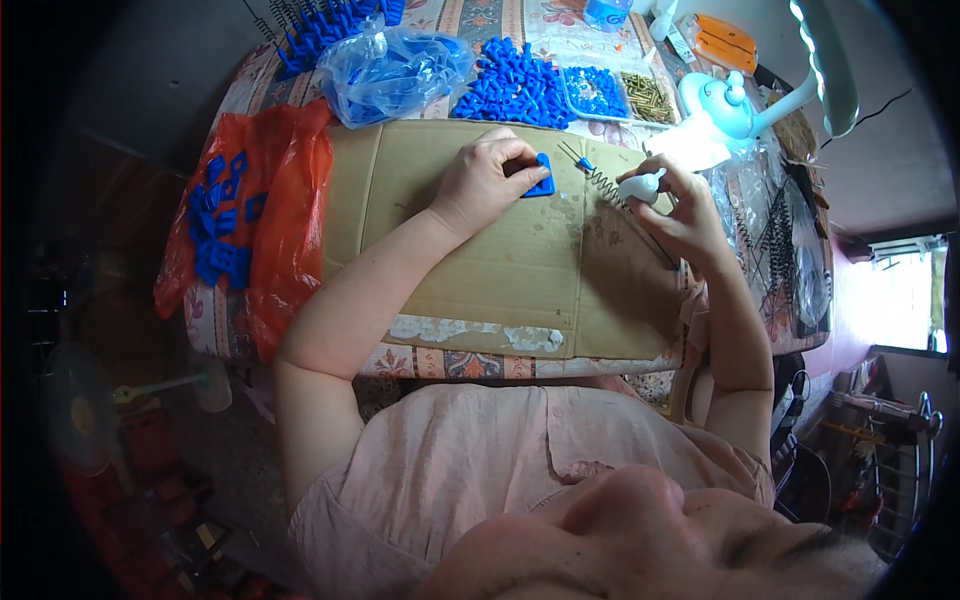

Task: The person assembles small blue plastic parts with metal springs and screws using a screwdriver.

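Observation:
My left hand (490, 180) pinches a blue plastic piece (541, 180) with a flat square base, at the middle of the cardboard sheet (470, 270). In my right hand (685, 210) is a small white squeeze bottle (640, 187), its narrow tip toward the upper right. A dark coil spring (604, 185) runs from beside the bottle to a small blue fitting (585, 164), from which thin metal prongs stick out. Whether my right fingers also grip the spring is hidden by the bottle. A thin dark rod shows below that hand.
On the left, a red plastic bag (290, 220) bears several blue square pieces (215, 225). Behind the cardboard lie a clear bag (395, 75), a pile of blue cone-shaped parts (515, 85) and a tray of brass-coloured pieces (648, 97). A lamp (735, 105) stands at far right, near dark springs (780, 240).

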Available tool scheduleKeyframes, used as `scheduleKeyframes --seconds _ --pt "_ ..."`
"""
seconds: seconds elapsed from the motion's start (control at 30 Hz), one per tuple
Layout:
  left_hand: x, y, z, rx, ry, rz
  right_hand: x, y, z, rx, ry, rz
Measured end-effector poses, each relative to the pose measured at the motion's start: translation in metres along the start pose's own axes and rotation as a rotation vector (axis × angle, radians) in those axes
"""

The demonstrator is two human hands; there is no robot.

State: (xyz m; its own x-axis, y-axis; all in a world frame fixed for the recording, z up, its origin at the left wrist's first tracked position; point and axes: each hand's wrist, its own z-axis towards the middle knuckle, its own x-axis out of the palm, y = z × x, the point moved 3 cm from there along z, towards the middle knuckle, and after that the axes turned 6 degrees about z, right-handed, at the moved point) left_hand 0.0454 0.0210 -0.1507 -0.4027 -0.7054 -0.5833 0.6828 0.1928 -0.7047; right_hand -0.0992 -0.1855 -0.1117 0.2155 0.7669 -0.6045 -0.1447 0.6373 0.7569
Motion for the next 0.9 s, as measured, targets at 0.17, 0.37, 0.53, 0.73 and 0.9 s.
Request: scheduleKeyframes --seconds 0.17,0.37,0.53,0.73,0.9 --pt "0.0 -0.001 -0.002 0.02 0.003 -0.033 -0.002 0.02 0.01 -0.054 -0.004 -0.06" --pt "0.002 0.005 -0.003 0.024 0.041 -0.053 -0.002 0.033 0.023 0.03 0.146 -0.25" --pt "0.0 0.003 -0.003 0.076 0.047 -0.046 -0.002 0.036 0.031 -0.029 0.182 -0.276" --pt "0.0 0.0 -0.002 0.099 0.06 -0.056 0.003 0.033 0.031 -0.089 0.167 -0.189" --pt "-0.003 -0.002 -0.002 0.091 0.062 -0.028 0.001 0.039 0.028 -0.064 0.161 -0.17"
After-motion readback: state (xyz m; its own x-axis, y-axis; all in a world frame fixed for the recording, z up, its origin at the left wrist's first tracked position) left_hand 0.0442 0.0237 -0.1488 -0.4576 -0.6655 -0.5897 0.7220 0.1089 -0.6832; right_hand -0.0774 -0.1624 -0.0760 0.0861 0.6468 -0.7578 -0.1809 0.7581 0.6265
